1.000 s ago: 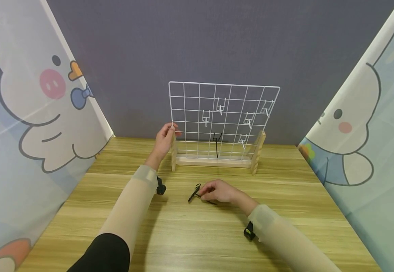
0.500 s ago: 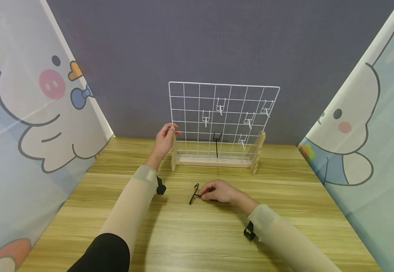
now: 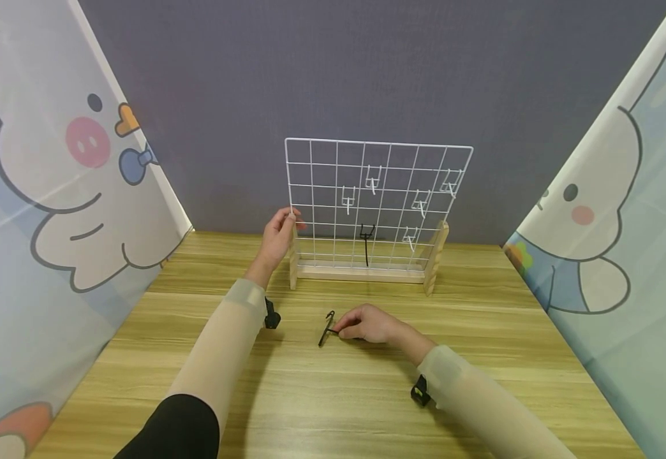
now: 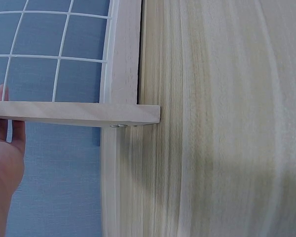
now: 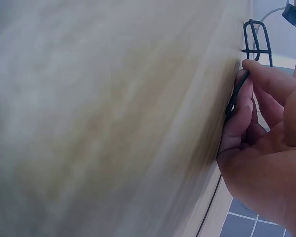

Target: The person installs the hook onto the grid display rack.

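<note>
A white wire grid (image 3: 379,143) stands upright in a wooden stand (image 3: 362,276). My left hand (image 3: 277,236) holds its left edge where the grid meets the wooden side post; in the left wrist view, fingers reach behind that post (image 4: 79,112). Low in front of the stand, my right hand (image 3: 370,324) pinches the shaft of a black wire hook (image 3: 326,331) between thumb and fingers. The right wrist view shows the hook's looped frame (image 5: 259,51) beyond the fingertips, close to the table. Part of the shaft is hidden by the hand.
Several white hooks (image 3: 347,201) and another black hook (image 3: 366,250) hang on the grid. The stand is on a wood-grain table (image 3: 321,395), with a grey partition (image 3: 241,95) behind. Printed cartoon curtains (image 3: 34,191) flank both sides.
The black hook has turned in my right fingers, its frame now more upright and slightly further left. My left hand and the grid stay put.
</note>
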The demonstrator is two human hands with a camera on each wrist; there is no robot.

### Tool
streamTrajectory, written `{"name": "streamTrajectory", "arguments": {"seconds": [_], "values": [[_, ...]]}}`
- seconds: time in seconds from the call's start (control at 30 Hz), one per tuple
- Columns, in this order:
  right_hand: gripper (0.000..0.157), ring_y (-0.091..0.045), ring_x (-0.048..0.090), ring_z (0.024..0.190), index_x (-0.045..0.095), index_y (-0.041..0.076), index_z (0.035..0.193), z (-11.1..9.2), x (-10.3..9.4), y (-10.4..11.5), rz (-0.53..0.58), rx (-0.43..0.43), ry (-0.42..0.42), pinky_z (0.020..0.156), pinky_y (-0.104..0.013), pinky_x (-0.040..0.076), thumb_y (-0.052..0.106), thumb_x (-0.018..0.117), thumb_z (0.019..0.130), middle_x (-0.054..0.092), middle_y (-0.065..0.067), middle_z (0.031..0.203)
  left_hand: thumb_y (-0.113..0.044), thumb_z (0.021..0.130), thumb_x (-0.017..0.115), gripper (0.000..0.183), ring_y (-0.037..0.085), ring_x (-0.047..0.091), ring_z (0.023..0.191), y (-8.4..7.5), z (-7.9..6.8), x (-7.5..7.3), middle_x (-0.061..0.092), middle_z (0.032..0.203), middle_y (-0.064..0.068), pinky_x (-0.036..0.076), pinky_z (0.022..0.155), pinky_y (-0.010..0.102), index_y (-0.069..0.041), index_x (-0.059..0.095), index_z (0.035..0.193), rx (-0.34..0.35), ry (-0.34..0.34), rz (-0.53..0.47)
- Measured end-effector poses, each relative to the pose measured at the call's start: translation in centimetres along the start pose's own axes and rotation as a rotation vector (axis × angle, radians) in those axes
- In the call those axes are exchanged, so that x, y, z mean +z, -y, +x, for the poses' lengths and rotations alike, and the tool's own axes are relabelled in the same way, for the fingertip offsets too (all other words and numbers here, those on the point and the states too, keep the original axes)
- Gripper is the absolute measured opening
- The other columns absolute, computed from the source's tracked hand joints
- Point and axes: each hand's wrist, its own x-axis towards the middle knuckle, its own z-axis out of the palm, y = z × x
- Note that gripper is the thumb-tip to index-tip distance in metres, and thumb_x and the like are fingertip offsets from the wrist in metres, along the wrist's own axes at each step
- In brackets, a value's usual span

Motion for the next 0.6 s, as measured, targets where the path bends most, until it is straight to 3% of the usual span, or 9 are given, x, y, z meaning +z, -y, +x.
{"name": "streamTrajectory", "arguments": {"seconds": [0.2, 0.33, 0.43, 0.53, 0.6], "values": [[0.018, -0.012, 0.068, 0.118, 0.085, 0.014, 0.118, 0.06, 0.07, -0.04, -0.014, 0.01, 0.003, 0.106, -0.037, 0.054, 0.02, 0.077, 0.103, 0.082, -0.003, 0.124, -0.019, 0.118, 0.047, 0.032, 0.018, 0.076, 0.104, 0.16, 0.17, -0.1, 0.07, 0.121, 0.032, 0.047, 0.119, 0.056, 0.009, 0.057, 0.133, -0.018, 0.001, 0.012], [0.017, -0.01, 0.067, 0.117, 0.085, 0.014, 0.117, -0.02, 0.09, -0.04, -0.013, 0.014, 0.001, 0.105, -0.035, 0.053, 0.02, 0.076, 0.104, 0.082, -0.002, 0.123, -0.021, 0.118, 0.048, 0.035, 0.022, 0.077, 0.108, 0.11, 0.09, -0.09, 0.07, 0.122, 0.032, 0.053, 0.095, 0.035, 0.009, 0.057, 0.134, -0.025, -0.005, 0.044], [0.018, -0.008, 0.066, 0.106, 0.084, 0.014, 0.119, -0.07, 0.14, -0.09, 0.022, 0.016, 0.005, 0.094, -0.03, 0.054, 0.019, 0.076, 0.104, 0.082, -0.002, 0.122, -0.022, 0.118, 0.047, 0.036, 0.019, 0.077, 0.107, 0.21, 0.12, -0.13, 0.07, 0.121, 0.032, 0.048, 0.077, 0.027, 0.009, 0.057, 0.134, -0.024, -0.004, 0.054], [0.02, -0.009, 0.063, 0.095, 0.083, 0.012, 0.121, -0.08, 0.14, -0.13, 0.065, 0.015, -0.005, 0.083, -0.027, 0.054, 0.019, 0.075, 0.104, 0.081, -0.003, 0.12, -0.021, 0.118, 0.047, 0.037, 0.019, 0.077, 0.106, 0.21, 0.16, -0.07, 0.07, 0.12, 0.032, 0.047, 0.071, 0.026, 0.011, 0.056, 0.135, -0.021, -0.003, 0.049], [0.02, -0.01, 0.062, 0.09, 0.082, 0.012, 0.121, -0.09, 0.07, -0.16, 0.092, 0.019, -0.018, 0.078, -0.026, 0.053, 0.019, 0.075, 0.104, 0.08, -0.003, 0.116, -0.021, 0.119, 0.047, 0.038, 0.027, 0.077, 0.109, 0.16, 0.16, 0.0, 0.071, 0.119, 0.029, 0.048, 0.072, 0.025, 0.011, 0.055, 0.136, -0.018, -0.001, 0.047]]}}
